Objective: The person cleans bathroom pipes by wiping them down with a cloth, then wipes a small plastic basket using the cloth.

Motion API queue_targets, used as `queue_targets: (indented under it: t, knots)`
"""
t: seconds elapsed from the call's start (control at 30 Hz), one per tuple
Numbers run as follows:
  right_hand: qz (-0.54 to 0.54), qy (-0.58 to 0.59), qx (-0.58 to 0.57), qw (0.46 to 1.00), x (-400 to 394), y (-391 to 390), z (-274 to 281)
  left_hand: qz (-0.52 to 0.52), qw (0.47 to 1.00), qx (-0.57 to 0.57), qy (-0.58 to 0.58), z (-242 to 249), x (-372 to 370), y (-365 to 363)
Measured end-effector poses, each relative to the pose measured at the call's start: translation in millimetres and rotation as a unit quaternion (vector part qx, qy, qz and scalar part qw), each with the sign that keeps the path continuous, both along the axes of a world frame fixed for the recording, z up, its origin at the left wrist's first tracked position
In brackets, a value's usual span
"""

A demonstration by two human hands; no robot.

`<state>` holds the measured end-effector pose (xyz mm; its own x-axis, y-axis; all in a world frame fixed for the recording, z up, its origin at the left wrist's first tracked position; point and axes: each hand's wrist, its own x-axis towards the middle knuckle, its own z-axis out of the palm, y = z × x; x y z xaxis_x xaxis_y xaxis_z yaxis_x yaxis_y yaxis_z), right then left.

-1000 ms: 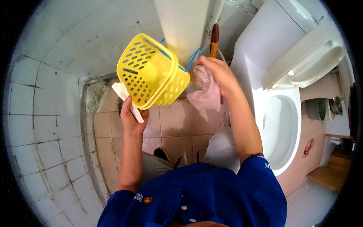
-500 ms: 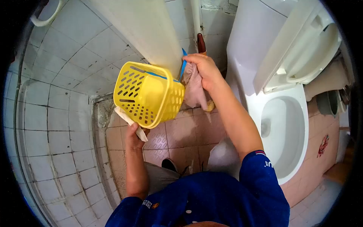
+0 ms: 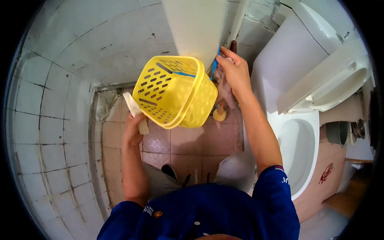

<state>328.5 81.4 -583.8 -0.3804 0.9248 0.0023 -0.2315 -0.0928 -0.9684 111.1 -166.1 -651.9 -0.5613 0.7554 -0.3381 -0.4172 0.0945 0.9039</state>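
A yellow plastic basket with slotted holes is held up in front of me, tilted so its open side faces me. My left hand is closed around a cream flat strip at the basket's left edge. On the far right side, my right hand pinches a blue strip, part of which also shows inside the basket. A pinkish rag hangs from that same hand, partly hidden behind the fingers.
A white pipe stands behind the basket. To the right is a toilet with its lid raised. A brown handle leans behind my right hand, and a small yellowish object sits low near the floor. Tiled wall runs along the left.
The view has shifted, and the basket now appears farther right and slightly higher. My right hand has moved up along the blue strip, with the rag lower beneath it. Left hand keeps its hold.
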Motion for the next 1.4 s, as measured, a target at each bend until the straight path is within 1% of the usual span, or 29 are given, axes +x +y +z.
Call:
queue_targets:
  t: [0.07,0.1,0.13,0.2,0.23,0.27,0.3,0.33,0.37,0.4,0.47,0.53,0.63,0.73,0.8,0.87,0.93,1.0,1.03,1.07,1.13,1.17,1.23,1.27,1.33,1.4]
  knots:
    - [0.011,-0.026,-0.006,1.000,-2,-2,-8,0.093,0.995,-0.011,-0.029,-9,-19,-2]
    - [-0.014,-0.026,-0.012,0.999,-4,0,-17,0.054,0.998,-0.007,-0.029,-15,-32,-8]
    - [-0.040,-0.025,-0.016,0.999,-5,2,-24,0.060,0.998,-0.006,-0.033,-7,-28,-5]
    - [-0.030,-0.011,-0.016,0.999,-3,2,-29,0.102,0.993,0.042,-0.031,16,-11,5]
    - [-0.022,0.001,-0.029,0.999,-3,1,-29,0.125,0.992,0.005,-0.035,13,-7,8]
    - [-0.014,0.013,-0.042,0.999,-3,-1,-30,0.109,0.994,0.011,-0.011,2,-9,8]
    - [-0.031,0.003,-0.030,0.999,-4,-3,-28,0.098,0.995,0.008,-0.016,-2,-8,8]
    - [-0.025,-0.002,-0.028,0.999,-5,-5,-28,0.086,0.996,0.005,-0.021,-3,-6,9]
    - [-0.035,0.002,-0.034,0.999,-5,-6,-27,0.072,0.996,0.005,-0.047,-8,-9,9]
    - [-0.044,0.006,-0.040,0.998,-4,-5,-27,0.076,0.996,0.005,-0.051,-9,-9,9]
    - [-0.039,0.010,-0.033,0.999,-1,1,-44,0.067,0.997,-0.009,-0.046,-6,-8,13]
    - [-0.028,-0.030,-0.056,0.998,2,-5,-49,0.083,0.995,0.014,-0.053,-14,-15,17]
    - [-0.041,-0.036,-0.040,0.998,2,-11,-63,0.079,0.996,-0.006,-0.032,-15,-21,15]
    - [-0.072,-0.043,-0.017,0.996,0,-17,-60,0.114,0.993,0.028,0.034,-11,-16,14]
    - [-0.095,-0.058,-0.007,0.994,3,-25,-61,0.114,0.992,0.042,0.038,-4,-7,13]
    - [-0.078,-0.124,0.012,0.989,2,-36,-64,0.117,0.991,0.058,0.040,-5,-6,11]
    - [-0.080,-0.128,0.010,0.989,-1,-40,-67,0.104,0.991,0.075,0.024,-11,-13,15]
    - [-0.061,-0.140,-0.009,0.988,-1,-38,-78,0.107,0.992,0.067,0.025,-9,-16,17]
    - [-0.077,-0.138,0.019,0.987,-4,-39,-77,0.108,0.992,0.059,0.027,-8,-17,18]
    - [-0.075,-0.137,0.019,0.988,-6,-41,-75,0.109,0.992,0.058,0.028,-9,-18,18]
    - [-0.079,-0.107,0.026,0.991,-7,-46,-68,0.153,0.983,0.049,0.087,-13,-16,18]
    - [-0.081,-0.106,0.025,0.991,-6,-47,-71,0.151,0.983,0.049,0.088,-12,-15,17]
    - [-0.080,-0.089,0.029,0.992,-4,-46,-76,0.182,0.967,0.089,0.156,-6,-12,15]
    - [-0.084,-0.088,0.028,0.992,-3,-46,-76,0.179,0.967,0.089,0.157,-2,-10,14]
    - [-0.087,-0.099,0.012,0.991,2,-48,-75,0.144,0.966,0.088,0.195,4,-6,12]
    - [-0.079,-0.107,0.023,0.991,3,-50,-78,0.121,0.973,0.082,0.180,-6,-7,13]
